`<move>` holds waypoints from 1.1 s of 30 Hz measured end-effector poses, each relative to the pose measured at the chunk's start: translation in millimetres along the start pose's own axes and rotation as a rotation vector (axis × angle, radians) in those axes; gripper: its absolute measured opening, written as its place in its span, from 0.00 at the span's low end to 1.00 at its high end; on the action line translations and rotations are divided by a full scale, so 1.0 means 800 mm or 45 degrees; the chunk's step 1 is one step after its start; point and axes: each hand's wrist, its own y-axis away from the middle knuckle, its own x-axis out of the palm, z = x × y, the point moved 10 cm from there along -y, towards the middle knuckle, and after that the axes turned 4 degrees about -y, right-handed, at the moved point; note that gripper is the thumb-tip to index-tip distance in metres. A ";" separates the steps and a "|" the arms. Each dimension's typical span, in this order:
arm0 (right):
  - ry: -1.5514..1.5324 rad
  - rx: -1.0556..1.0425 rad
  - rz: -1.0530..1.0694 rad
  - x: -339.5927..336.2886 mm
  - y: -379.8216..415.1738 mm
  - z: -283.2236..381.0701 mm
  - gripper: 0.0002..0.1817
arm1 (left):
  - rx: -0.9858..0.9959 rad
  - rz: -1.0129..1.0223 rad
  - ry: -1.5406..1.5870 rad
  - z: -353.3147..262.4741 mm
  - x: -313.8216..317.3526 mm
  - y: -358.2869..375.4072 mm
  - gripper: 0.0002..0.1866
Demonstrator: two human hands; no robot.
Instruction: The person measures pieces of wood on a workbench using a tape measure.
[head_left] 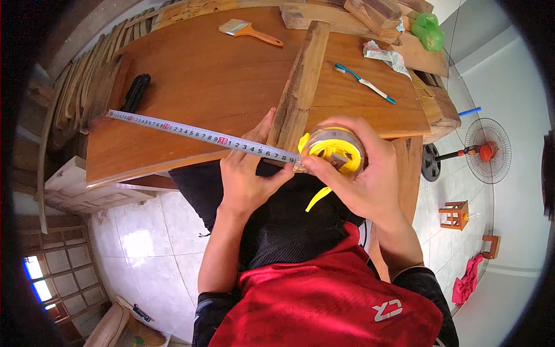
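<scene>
A tape measure (341, 151) with a yellow and clear case is gripped in my right hand (367, 170), its thumb near the blade's mouth. From the case the pale blade (196, 135) runs out to the left, numbers up, reaching the table's left side. My left hand (248, 176) has its thumb and fingers around the blade close to the case, with fingertips beside a rough wooden plank (300, 87). That plank lies lengthwise on the table, its near end behind the blade. A yellow strap (317, 199) hangs below the case.
On the brown wooden table (191, 69) lie a paintbrush (250, 31), a toothbrush (364, 82), a black object (137, 92) and a crumpled wrapper (386, 56). Wood pieces (324, 17) and a green plastic bag (428, 32) sit at the back. A fan (487, 150) stands right.
</scene>
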 end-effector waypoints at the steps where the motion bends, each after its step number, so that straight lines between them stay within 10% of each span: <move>1: -0.011 0.014 -0.012 -0.002 0.002 -0.002 0.23 | 0.011 -0.004 -0.008 -0.001 0.000 -0.001 0.43; 33: 0.126 0.026 -0.053 -0.029 0.024 0.004 0.24 | -0.014 -0.030 0.009 0.000 -0.003 0.000 0.42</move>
